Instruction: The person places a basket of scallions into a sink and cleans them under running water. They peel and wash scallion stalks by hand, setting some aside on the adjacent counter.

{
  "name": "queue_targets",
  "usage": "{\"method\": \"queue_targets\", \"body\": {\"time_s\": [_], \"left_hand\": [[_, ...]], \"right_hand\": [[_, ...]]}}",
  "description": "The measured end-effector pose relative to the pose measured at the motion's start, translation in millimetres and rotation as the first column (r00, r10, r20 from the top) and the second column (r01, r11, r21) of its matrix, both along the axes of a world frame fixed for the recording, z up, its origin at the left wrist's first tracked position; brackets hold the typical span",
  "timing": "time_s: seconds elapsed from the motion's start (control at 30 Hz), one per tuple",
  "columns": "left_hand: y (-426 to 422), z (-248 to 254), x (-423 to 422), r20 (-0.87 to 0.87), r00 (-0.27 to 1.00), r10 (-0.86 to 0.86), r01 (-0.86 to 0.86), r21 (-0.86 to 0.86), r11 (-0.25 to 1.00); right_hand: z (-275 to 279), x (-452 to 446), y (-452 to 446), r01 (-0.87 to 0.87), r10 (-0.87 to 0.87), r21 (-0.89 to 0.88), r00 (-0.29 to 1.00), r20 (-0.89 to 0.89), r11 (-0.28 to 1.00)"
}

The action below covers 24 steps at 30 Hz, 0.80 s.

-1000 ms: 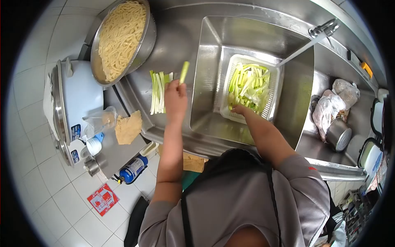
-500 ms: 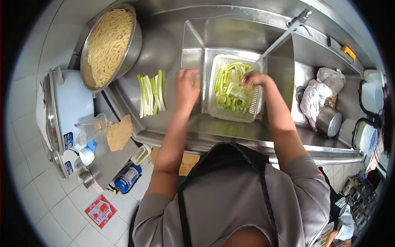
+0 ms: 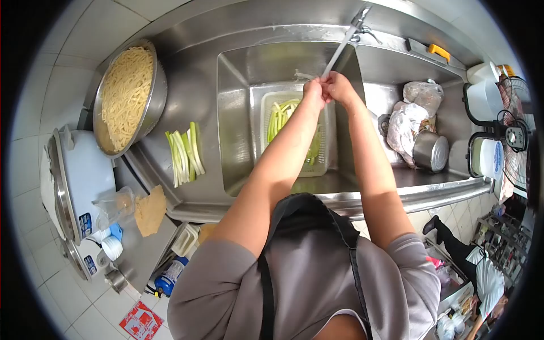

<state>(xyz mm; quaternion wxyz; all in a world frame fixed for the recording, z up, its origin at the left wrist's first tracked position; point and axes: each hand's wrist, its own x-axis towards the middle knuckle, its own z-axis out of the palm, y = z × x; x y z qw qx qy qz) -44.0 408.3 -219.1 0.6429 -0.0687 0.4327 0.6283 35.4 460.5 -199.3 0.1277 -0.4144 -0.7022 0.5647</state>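
My left hand (image 3: 314,93) and my right hand (image 3: 340,88) meet at the lower end of the tap spout (image 3: 340,52), above the right side of the sink basin (image 3: 235,79). Fingers of both hands are pressed together; anything between them is too small to make out. Below stands a white plastic basket (image 3: 323,167) holding green stalks (image 3: 277,119), partly hidden by my left forearm. On the steel drainboard to the left lies a bundle of green-and-white stalks (image 3: 184,156), like thick spring onions.
A steel bowl of noodles (image 3: 129,93) sits at the far left. The right basin holds plastic bags (image 3: 405,124) and a metal pot (image 3: 430,150). A yellow-handled tool (image 3: 438,52) rests on the back ledge. Another person (image 3: 473,255) is at the lower right.
My left hand has moved right from the basin's left edge, and my right hand has left the basket's stalks. Both now meet at the spout. The whole view has shifted.
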Motion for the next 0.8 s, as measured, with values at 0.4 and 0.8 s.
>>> {"method": "queue_targets", "body": {"time_s": [0.4, 0.8], "left_hand": [[39, -14, -14, 0.172, 0.957, 0.233, -0.211, -0.138, 0.968], [-63, 30, -56, -0.828, 0.441, -0.345, 0.471, -0.114, 0.875]], "right_hand": [[86, 44, -56, 0.063, -0.067, 0.108, 0.997, 0.04, 0.992], [63, 25, -58, -0.082, 0.095, -0.133, 0.99, 0.099, 0.988]]}}
